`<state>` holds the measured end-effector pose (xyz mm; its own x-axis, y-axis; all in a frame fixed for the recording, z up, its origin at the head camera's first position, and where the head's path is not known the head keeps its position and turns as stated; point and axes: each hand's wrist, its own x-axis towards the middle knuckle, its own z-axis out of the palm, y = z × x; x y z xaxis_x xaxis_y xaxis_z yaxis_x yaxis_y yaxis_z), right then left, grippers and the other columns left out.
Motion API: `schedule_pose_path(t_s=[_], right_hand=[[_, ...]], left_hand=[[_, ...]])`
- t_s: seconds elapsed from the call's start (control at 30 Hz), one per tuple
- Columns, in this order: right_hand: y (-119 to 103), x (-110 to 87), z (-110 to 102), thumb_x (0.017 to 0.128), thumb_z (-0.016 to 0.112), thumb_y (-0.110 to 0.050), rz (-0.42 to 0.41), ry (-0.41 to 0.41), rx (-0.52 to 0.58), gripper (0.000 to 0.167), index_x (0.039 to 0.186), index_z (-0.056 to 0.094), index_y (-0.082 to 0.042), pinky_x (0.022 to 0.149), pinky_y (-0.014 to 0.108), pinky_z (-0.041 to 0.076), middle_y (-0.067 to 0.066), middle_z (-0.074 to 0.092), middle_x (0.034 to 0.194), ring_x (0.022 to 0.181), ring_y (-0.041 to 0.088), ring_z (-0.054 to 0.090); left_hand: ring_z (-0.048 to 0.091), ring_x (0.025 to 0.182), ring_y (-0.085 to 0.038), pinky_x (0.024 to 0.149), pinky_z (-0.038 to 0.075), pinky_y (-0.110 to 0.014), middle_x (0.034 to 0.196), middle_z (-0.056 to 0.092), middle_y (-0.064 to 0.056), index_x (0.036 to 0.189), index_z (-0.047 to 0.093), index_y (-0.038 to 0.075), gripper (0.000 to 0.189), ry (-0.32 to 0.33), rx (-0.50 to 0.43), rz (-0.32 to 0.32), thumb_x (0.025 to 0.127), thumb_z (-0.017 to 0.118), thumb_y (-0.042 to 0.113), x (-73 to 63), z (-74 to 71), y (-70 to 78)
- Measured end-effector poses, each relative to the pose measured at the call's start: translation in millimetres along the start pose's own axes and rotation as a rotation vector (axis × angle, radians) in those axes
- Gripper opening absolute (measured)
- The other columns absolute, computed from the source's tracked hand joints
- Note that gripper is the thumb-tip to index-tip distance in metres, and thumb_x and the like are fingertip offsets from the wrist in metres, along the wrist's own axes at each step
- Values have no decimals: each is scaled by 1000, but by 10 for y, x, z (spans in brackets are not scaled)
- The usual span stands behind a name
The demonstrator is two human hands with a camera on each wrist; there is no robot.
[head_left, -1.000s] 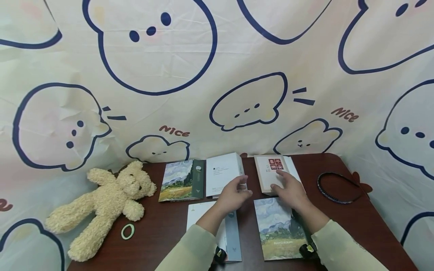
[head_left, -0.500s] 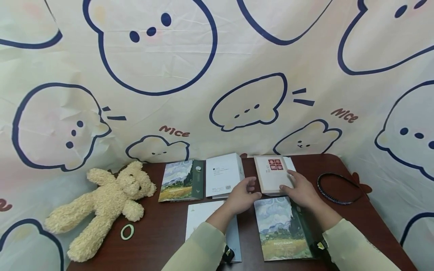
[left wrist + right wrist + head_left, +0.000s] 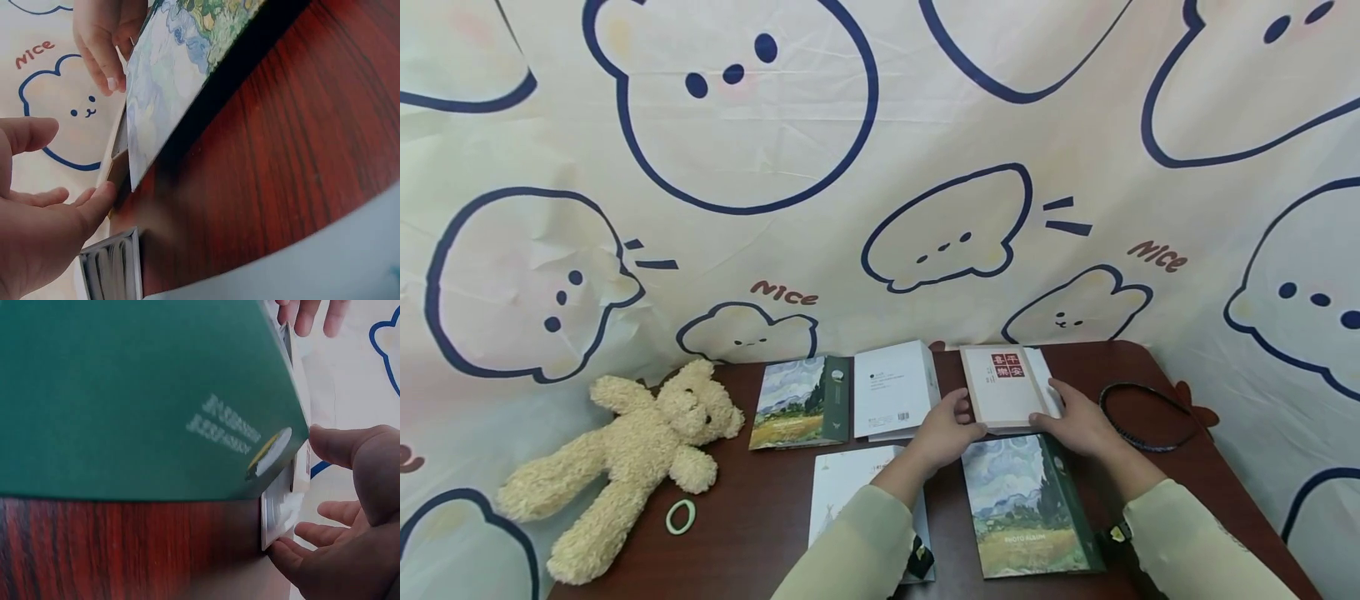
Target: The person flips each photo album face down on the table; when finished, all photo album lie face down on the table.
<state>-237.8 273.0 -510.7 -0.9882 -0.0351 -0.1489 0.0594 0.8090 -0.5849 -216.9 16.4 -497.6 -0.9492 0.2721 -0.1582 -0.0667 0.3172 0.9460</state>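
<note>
A cream book with red square lettering (image 3: 1000, 383) lies at the back right of the table in the head view. A white strip (image 3: 1047, 371) shows along its right side. My right hand (image 3: 1081, 418) holds the right side, thumb at the near right corner and fingers at the white edge. My left hand (image 3: 946, 429) is at the near left corner. In the left wrist view its fingertips (image 3: 105, 192) rest against the book's corner, while the other digit stays apart above. A green-spined photo album (image 3: 1022, 508) lies just in front and hides part of the book in both wrist views.
A white book with a barcode (image 3: 891, 387) and another painted album (image 3: 793, 400) lie to the left. A white-and-blue album (image 3: 850, 483) lies under my left forearm. A teddy bear (image 3: 640, 467), a green ring (image 3: 681, 517) and a dark braided loop (image 3: 1142, 421) are around them.
Both hands have shifted right. The right hand slid from over the cover to the book's right edge. The left hand moved from the barcode book to the lettered book's left corner.
</note>
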Motion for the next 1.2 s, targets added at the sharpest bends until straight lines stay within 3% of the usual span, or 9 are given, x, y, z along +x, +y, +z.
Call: schedule_pose_path(t_s=[0.13, 0.37, 0.63, 0.87, 1.2], right_hand=[[41, 19, -7, 96, 72, -39, -10, -4, 4, 93, 158, 25, 11, 107, 70, 39, 39, 33, 156, 138, 57, 40], [61, 59, 9, 96, 71, -38, 7, -16, -20, 89, 159, 27, 8, 107, 69, 40, 38, 37, 154, 138, 56, 42], [76, 63, 19, 96, 72, -35, 15, -23, -39, 87, 159, 29, 7, 107, 70, 39, 39, 37, 153, 138, 57, 41], [91, 75, 33, 97, 70, -34, -20, -23, -35, 83, 158, 31, 8, 108, 70, 38, 38, 37, 154, 140, 57, 38], [46, 114, 90, 97, 70, -30, -37, -32, -36, 80, 156, 34, 10, 108, 69, 38, 38, 39, 153, 140, 57, 39]], left_hand=[[59, 125, -30, 98, 54, -44, 142, 54, -16, 159, 37, 2, 75, -12, -44, -4, 95, 74, 16, 44, 56, -24], [61, 123, -33, 99, 53, -50, 145, 54, -19, 163, 30, 7, 84, 9, -71, -74, 94, 75, 20, 66, 107, -16], [61, 122, -31, 100, 51, -53, 139, 60, -15, 160, 35, 4, 80, 15, -90, -105, 93, 76, 20, 116, 162, -46], [64, 120, -25, 103, 51, -51, 137, 64, -11, 156, 45, 4, 69, -47, -153, -87, 95, 74, 17, 133, 143, -86], [67, 117, -23, 101, 53, -47, 131, 68, -10, 154, 46, 3, 66, -40, -185, -97, 95, 73, 17, 137, 116, -126]])
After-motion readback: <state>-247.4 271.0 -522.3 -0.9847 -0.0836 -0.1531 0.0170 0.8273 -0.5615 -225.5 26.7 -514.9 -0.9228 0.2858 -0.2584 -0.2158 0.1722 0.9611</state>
